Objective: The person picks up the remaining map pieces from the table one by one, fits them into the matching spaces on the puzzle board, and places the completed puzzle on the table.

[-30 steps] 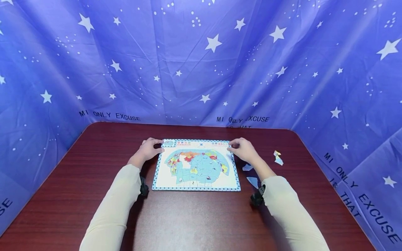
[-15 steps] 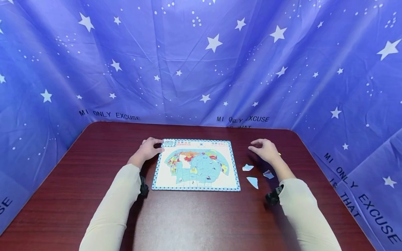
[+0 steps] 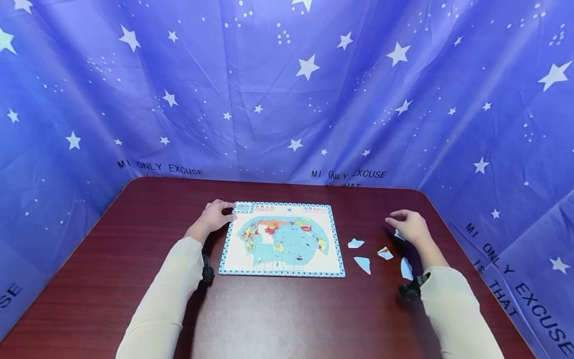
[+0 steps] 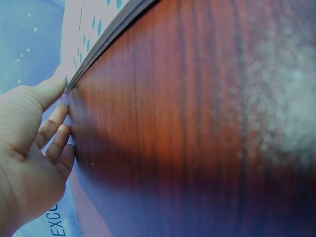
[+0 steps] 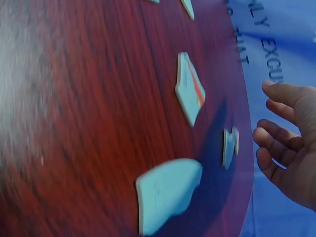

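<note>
A world-map jigsaw puzzle (image 3: 282, 242) with a dotted blue border lies on the table, with a white gap at its left middle. My left hand (image 3: 210, 219) touches its upper left edge. In the left wrist view the thumb (image 4: 52, 91) is at the puzzle's edge and the other fingers bend loosely below it. My right hand (image 3: 412, 228) hovers over the table at the right with nothing in its fingers. Under it lies a small puzzle piece (image 3: 399, 235), partly hidden in the head view. A larger pale blue piece (image 5: 168, 192) lies nearer the wrist.
More loose pieces lie between the puzzle and the right hand: a pale one (image 3: 356, 243), a pointed blue one (image 3: 362, 265) and one with a red streak (image 3: 384, 253). The dark red wooden table (image 3: 287, 319) meets a blue star-patterned curtain (image 3: 269, 75) behind.
My right hand has left the puzzle's right edge and moved right, over the loose pieces. The left hand stays at the upper left edge. The head view has tipped slightly.
</note>
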Motion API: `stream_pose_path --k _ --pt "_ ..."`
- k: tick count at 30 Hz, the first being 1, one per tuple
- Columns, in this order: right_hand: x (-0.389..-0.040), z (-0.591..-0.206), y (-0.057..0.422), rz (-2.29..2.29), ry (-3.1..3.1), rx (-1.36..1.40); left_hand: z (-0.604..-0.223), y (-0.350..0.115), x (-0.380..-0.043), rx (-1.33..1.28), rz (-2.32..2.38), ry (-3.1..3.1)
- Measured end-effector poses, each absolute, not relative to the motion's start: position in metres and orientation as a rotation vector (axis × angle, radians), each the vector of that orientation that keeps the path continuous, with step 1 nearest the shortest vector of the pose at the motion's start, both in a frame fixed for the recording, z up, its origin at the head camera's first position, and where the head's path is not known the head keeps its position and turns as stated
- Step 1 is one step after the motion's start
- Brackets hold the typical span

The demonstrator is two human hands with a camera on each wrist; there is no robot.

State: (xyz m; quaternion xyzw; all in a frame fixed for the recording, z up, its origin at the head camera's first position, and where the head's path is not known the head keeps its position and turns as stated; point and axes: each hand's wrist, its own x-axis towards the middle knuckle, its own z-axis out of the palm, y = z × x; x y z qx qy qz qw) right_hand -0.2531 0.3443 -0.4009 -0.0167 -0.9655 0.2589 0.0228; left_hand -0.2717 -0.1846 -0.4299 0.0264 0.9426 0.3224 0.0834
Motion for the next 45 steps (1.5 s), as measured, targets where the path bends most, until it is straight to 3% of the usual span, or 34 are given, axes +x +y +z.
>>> stream_pose_path --k 17,45 --pt "-0.242 -0.415 0.371 0.789 -3.047 -0.285 -0.428 -0.181 -0.270 0.071 0.959 2.821" --pt "-0.242 -0.425 0.371 0.841 -3.040 -0.313 -0.432 -0.184 -0.272 0.084 0.969 2.823"
